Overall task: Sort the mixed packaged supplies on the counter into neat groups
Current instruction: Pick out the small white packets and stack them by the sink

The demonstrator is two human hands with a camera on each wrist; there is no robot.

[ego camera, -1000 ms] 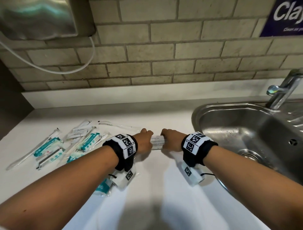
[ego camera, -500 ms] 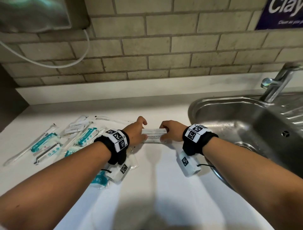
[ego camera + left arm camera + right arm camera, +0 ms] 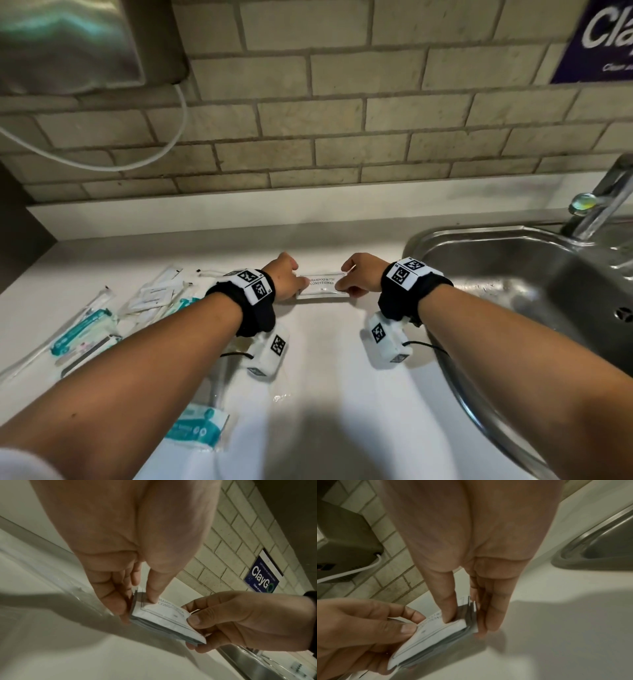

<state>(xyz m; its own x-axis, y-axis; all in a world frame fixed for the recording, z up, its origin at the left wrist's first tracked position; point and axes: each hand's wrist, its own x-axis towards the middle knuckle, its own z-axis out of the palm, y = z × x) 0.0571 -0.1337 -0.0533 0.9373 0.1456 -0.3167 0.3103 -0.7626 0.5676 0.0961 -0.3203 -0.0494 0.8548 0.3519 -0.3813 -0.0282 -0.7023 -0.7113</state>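
A stack of white shampoo-with-conditioner sachets (image 3: 321,285) lies on the white counter (image 3: 329,370) between my hands. My left hand (image 3: 297,281) pinches its left end, thumb on top and fingers below, as the left wrist view shows on the stack (image 3: 164,616). My right hand (image 3: 346,280) pinches the right end the same way; the right wrist view shows the stack (image 3: 436,630) squared between both hands. More mixed packets, teal-printed wrappers (image 3: 80,330) and small white sachets (image 3: 150,295), lie spread on the counter to the left.
A steel sink (image 3: 507,274) with a tap (image 3: 603,198) sits right of my right arm. A teal packet (image 3: 197,426) lies by my left forearm. A brick wall (image 3: 342,120) backs the counter, with a metal dispenser (image 3: 68,44) at upper left.
Both hands with the sachet stack have shifted slightly away from me toward the wall, and the stack's printed face now shows more plainly between the thumbs.
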